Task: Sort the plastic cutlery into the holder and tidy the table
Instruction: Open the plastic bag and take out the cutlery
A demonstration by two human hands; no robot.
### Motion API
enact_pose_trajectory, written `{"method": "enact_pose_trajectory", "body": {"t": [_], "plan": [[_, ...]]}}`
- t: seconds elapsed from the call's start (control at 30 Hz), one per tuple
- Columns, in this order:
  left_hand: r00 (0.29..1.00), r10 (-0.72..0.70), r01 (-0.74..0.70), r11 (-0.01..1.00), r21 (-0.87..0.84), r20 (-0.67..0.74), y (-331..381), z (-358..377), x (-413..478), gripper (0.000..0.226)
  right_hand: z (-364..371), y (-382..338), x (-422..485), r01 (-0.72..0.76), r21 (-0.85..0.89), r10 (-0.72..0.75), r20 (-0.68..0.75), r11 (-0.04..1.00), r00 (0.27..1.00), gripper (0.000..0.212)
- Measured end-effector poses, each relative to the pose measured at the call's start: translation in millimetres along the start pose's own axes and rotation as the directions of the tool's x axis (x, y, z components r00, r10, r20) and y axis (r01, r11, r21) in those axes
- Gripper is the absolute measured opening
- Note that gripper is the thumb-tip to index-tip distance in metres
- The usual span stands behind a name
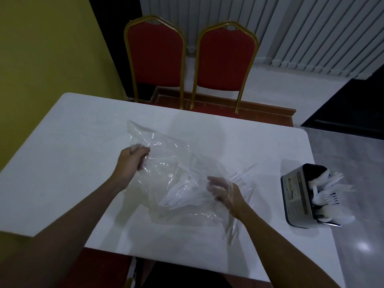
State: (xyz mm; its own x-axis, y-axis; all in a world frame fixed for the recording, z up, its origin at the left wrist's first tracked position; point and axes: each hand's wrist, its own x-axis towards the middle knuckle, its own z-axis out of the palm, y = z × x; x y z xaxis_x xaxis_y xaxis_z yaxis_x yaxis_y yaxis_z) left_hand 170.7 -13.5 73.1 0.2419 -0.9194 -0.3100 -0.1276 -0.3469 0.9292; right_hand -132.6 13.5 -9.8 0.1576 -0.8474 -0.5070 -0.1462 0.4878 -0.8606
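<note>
White plastic cutlery [182, 196] lies heaped mid-surface, mostly under a clear plastic bag [166, 154]; one fork [242, 171] shows just beyond it. The left hand [133, 161] grips the bag's far corner, lifting it. The right hand [223, 191] is loosely open beneath the film (nothing plainly gripped). The holder [295, 196], well apart at the right edge of the surface [72, 152], already carries forks and spoons. Judgement: partly sorted; the heap and bag remain.
</note>
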Motion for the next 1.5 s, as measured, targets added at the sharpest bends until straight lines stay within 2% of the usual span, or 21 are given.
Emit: {"method": "enact_pose_trajectory", "body": {"t": [0.1, 0.17, 0.2, 0.23, 0.33, 0.4, 0.47, 0.53, 0.6, 0.67, 0.73, 0.77, 0.83, 0.9, 1.0, 1.1, 1.13, 1.2, 1.33, 1.43, 1.5], "plan": [[1.0, 0.01, -0.01, 0.999, 0.046, 0.005, 1.2, 5.1, 3.3, 0.018, 9.0, 2.4, 9.5, 0.038, -0.479, -0.021, 0.041, 0.877, 0.999, 0.104], [1.0, 0.008, -0.008, 0.997, 0.079, -0.006, -2.8, 3.0, 5.1, 0.021, 11.9, 9.9, 18.8, 0.279, -0.746, -0.235, 0.168, 0.605, 0.957, 0.129], [1.0, 0.005, -0.004, 0.996, 0.091, -0.013, -5.7, 0.9, 5.6, 0.024, 13.7, 11.1, 20.9, 0.371, -0.8, -0.265, 0.273, 0.472, 0.925, 0.136], [1.0, 0.004, -0.003, 0.995, 0.102, -0.016, -8.9, -1.0, 5.5, 0.027, 18.3, 11.5, 22.9, 0.403, -0.818, -0.218, 0.341, 0.411, 0.914, 0.139], [1.0, -0.026, 0.028, 0.993, 0.112, -0.013, -19.8, -5.5, 3.2, 0.029, 40.5, 13.4, 36.3, 0.399, -0.823, -0.206, 0.343, 0.404, 0.916, 0.143], [0.999, -0.047, 0.049, 0.992, 0.117, -0.027, -26.4, -7.8, 1.7, 0.032, 46.4, 34.6, 62.2, 0.393, -0.821, -0.097, 0.39, 0.413, 0.916, 0.146], [0.997, -0.053, 0.061, 0.988, 0.138, -0.063, -31.2, -10.1, -0.2, 0.033, 55.3, 22.1, 62.5, 0.297, -0.926, -0.032, 0.298, 0.234, 0.954, 0.143], [0.994, -0.053, 0.069, 0.982, 0.176, -0.095, -35.0, -12.0, -1.9, 0.032, 59.7, 7.9, 54.2, 0.391, -0.92, -0.025, 0.39, 0.036, 0.921, 0.118], [0.99, -0.063, 0.087, 0.976, 0.199, -0.124, -38.1, -14.8, -2.5, 0.03, 65.2, 4.1, 52.5, 0.433, -0.901, -0.009, 0.433, 0.027, 0.901, 0.088], [0.987, -0.068, 0.098, 0.974, 0.207, -0.145, -40.1, -17.8, -1.5, 0.025, 67.7, 4.3, 48.0, 0.428, -0.904, 0.009, 0.428, 0.006, 0.904, 0.08], [0.984, -0.067, 0.103, 0.97, 0.221, -0.165, -40.5, -19.6, -0.4, 0.022, 69.0, 10.7, 45.4, 0.483, -0.872, 0.007, 0.484, -0.083, 0.875, 0.083], [0.982, -0.064, 0.104, 0.969, 0.225, -0.178, -40.1, -20.0, 0.1, 0.02, 68.7, 14.4, 47.0, 0.488, -0.865, -0.003, 0.492, -0.116, 0.871, 0.076], [0.975, -0.066, 0.113, 0.97, 0.217, -0.214, -40.1, -21.1, 0.9, 0.015, 67.5, 13.3, 46.0, 0.437, -0.879, -0.066, 0.455, -0.19, 0.888, 0.042], [0.968, -0.059, 0.116, 0.966, 0.229, -0.242, -40.9, -23.7, 3.0, 0.015, 67.3, 11.9, 40.6, 0.419, -0.858, -0.035, 0.448, -0.296, 0.893, 0.034], [0.962, -0.053, 0.125, 0.957, 0.26, -0.269, -42.7, -29.6, 5.8, 0.016, 59.0, 13.2, 39.6, 0.562, -0.764, 0.024, 0.586, -0.316, 0.81, 0.034], [0.959, -0.053, 0.14, 0.943, 0.303, -0.277, -47.9, -38.8, 8.6, 0.019, 37.6, 0.9, 34.2, 0.577, -0.761, -0.115, 0.628, -0.295, 0.769, 0.024], [0.958, -0.057, 0.148, 0.938, 0.314, -0.281, -49.9, -43.0, 9.3, 0.021, 29.4, -1.5, 32.7, 0.604, -0.728, -0.088, 0.659, -0.325, 0.747, 0.017], [0.955, -0.058, 0.155, 0.933, 0.323, -0.291, -53.4, -52.3, 10.9, 0.025, 7.0, 2.5, 36.5, 0.574, -0.682, -0.109, 0.681, -0.453, 0.724, 0.024], [0.943, -0.066, 0.198, 0.898, 0.393, -0.325, -61.5, -75.9, 17.3, 0.033, -31.0, 1.8, 34.7, 0.525, -0.711, -0.226, 0.67, -0.467, 0.707, 0.031], [0.922, -0.035, 0.243, 0.827, 0.507, -0.384, -66.0, -90.1, 21.7, 0.051, -37.1, 1.8, 26.9, 0.546, -0.723, -0.163, 0.653, -0.423, 0.739, 0.041], [0.895, 0.033, 0.26, 0.773, 0.579, -0.445, -70.7, -84.6, 23.0, 0.074, -39.5, 4.3, 24.3, 0.568, -0.717, -0.107, 0.654, -0.404, 0.749, 0.052]]}}
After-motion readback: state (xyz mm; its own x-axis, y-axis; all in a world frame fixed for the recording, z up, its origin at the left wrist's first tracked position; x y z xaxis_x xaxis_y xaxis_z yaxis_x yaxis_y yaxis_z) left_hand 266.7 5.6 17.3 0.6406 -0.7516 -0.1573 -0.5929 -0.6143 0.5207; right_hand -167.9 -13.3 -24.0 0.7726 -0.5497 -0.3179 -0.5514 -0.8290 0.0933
